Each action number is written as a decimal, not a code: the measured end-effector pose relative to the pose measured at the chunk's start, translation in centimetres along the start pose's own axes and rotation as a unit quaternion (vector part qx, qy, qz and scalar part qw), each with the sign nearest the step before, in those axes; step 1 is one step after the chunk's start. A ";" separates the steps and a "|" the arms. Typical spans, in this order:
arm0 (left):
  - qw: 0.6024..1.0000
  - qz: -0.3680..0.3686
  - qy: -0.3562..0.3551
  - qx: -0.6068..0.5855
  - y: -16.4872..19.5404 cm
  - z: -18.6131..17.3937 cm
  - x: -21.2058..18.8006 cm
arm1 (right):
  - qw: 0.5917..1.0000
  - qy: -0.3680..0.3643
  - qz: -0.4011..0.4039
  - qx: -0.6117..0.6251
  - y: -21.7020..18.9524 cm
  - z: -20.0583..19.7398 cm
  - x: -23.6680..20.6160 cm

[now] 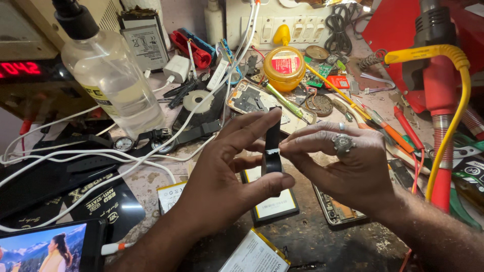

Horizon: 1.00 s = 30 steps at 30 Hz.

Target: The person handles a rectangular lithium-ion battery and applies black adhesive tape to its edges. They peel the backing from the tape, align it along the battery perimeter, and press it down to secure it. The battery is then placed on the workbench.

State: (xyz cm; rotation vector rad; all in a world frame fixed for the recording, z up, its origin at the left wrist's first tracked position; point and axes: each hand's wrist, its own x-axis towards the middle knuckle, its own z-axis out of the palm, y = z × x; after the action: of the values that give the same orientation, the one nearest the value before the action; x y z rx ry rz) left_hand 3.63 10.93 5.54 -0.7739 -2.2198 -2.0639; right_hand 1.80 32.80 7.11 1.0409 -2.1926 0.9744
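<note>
Black tape roll (pixel 273 151), upright on edge: pinched by left hand (pixel 227 171); right hand (pixel 343 161) fingertips pinching its loose end.

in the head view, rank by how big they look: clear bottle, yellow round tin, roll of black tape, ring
1. clear bottle, largest by far, though it stands near the camera
2. yellow round tin
3. roll of black tape, seen edge-on between the fingers of both hands, so its place against the tin is unsure
4. ring, smallest
</note>
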 end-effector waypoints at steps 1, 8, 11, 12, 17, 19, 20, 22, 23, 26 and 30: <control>1.000 0.001 -0.001 -0.008 -0.1 0.0 0.0 | 1.000 -0.001 0.001 0.003 0.0 0.1 0.0; 0.998 -0.001 -0.034 -0.052 -0.5 0.0 0.1 | 0.999 -0.017 -0.003 0.028 0.4 -0.1 0.0; 1.000 -0.007 -0.013 -0.011 -0.1 0.1 0.1 | 1.000 -0.013 0.002 0.016 0.2 -0.5 0.0; 1.000 -0.015 -0.008 0.008 0.0 0.1 0.1 | 1.000 -0.012 -0.006 0.007 0.1 -0.7 0.0; 0.990 0.061 0.034 0.126 0.1 0.2 -0.2 | 0.999 -0.002 -0.021 -0.043 -0.5 -0.7 -0.1; 0.974 0.117 0.043 0.190 -0.1 0.2 -0.4 | 0.997 -0.010 -0.037 -0.062 -0.8 -0.3 -0.3; 0.971 0.124 0.042 0.201 -0.3 0.2 -0.5 | 0.996 -0.014 -0.044 -0.072 -0.9 0.0 -0.5; 0.965 0.137 0.040 0.220 -0.6 0.3 -0.7 | 0.993 -0.021 -0.060 -0.096 -1.1 0.4 -0.8; 0.961 0.146 0.042 0.230 -0.7 0.4 -0.7 | 0.992 -0.024 -0.068 -0.107 -1.1 0.6 -0.8; 0.953 0.160 0.047 0.254 -0.8 0.5 -0.9 | 0.994 -0.041 -0.051 -0.085 -1.0 0.7 -1.0; 0.950 0.154 0.054 0.265 -0.8 0.6 -1.0 | 0.991 -0.066 -0.062 -0.097 -0.8 0.9 -0.9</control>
State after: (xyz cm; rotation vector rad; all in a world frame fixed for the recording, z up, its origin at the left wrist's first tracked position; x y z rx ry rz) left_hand 4.44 11.14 4.35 -0.8529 -2.2507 -1.2540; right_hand 2.89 32.12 6.22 1.1610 -2.2450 0.6384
